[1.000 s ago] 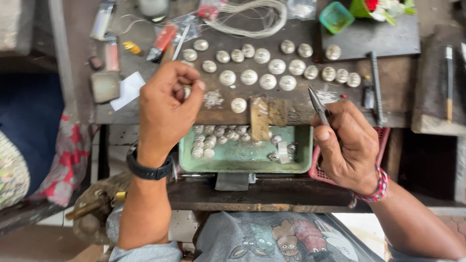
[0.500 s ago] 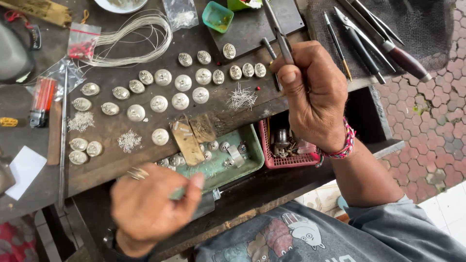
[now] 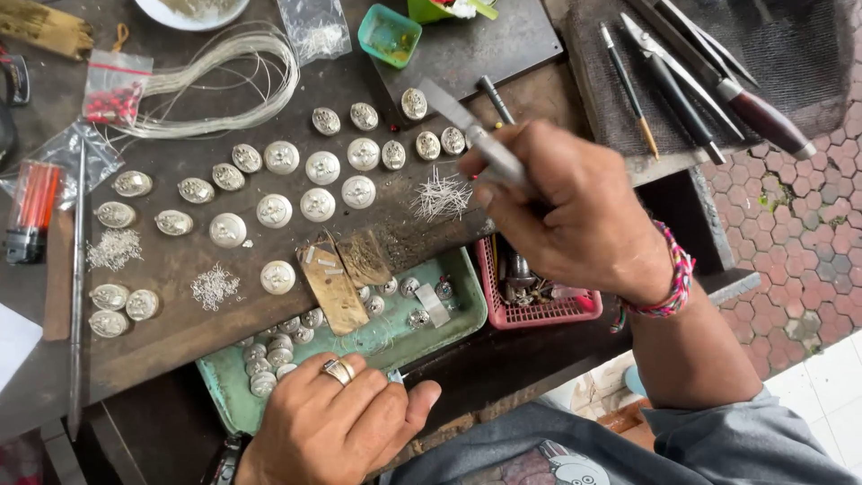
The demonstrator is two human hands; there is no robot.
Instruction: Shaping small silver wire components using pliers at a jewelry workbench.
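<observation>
My right hand (image 3: pixel 575 211) grips metal tweezers (image 3: pixel 471 126), tips pointing up-left over the dark workbench (image 3: pixel 180 260). Several round silver pieces (image 3: pixel 319 166) lie in rows on the bench left of the tweezers, with a small pile of thin silver wires (image 3: pixel 440 196) just below the tips. My left hand (image 3: pixel 337 422), wearing a ring, rests with fingers curled on the near rim of a green tray (image 3: pixel 462 310) that holds more silver pieces. Nothing is visible in that hand.
A pink basket (image 3: pixel 539 310) of small tools sits under my right hand. Files and pliers (image 3: pixel 709 72) lie on a grey mat at the right. A coil of silver wire (image 3: pixel 224 76), plastic bags, a small green dish (image 3: pixel 388 34) and an orange lighter (image 3: pixel 31 211) lie at the back left.
The view has swung right and tilted. My left hand dropped from the bench to the tray's near edge. My right hand rose with the tweezers over the bench.
</observation>
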